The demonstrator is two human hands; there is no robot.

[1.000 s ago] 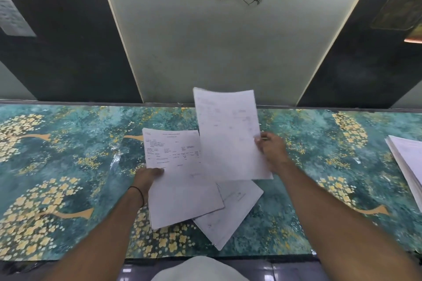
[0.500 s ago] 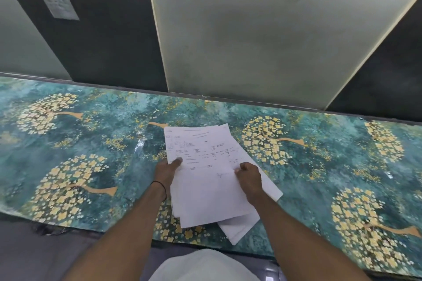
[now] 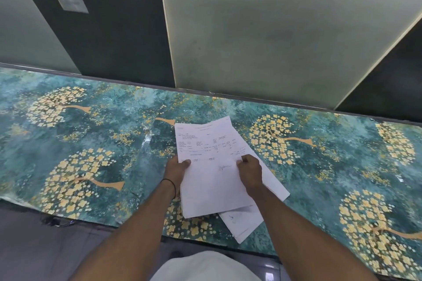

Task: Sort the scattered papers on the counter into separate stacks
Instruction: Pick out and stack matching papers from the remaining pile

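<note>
Two hands now work one paper pile [image 3: 214,189], lower centre of frame. A second ago the right hand [image 3: 250,172] held a sheet raised above it; that sheet is now merged in, and a printed sheet [image 3: 205,146] tops the bundle. The left hand [image 3: 177,170] grips the pile's left edge, thumb on top. The right hand pinches the printed sheet's right edge, fingers curled. Loose sheets [image 3: 244,223] fan out skewed beneath, lower right. The pile is over the patterned counter [image 3: 91,143]; lifted or resting, cannot tell. Likely meaning: gathering is done and squaring or placing comes next. The side stack seen earlier is out of frame. Containers: no tray, box or folder in view.
</note>
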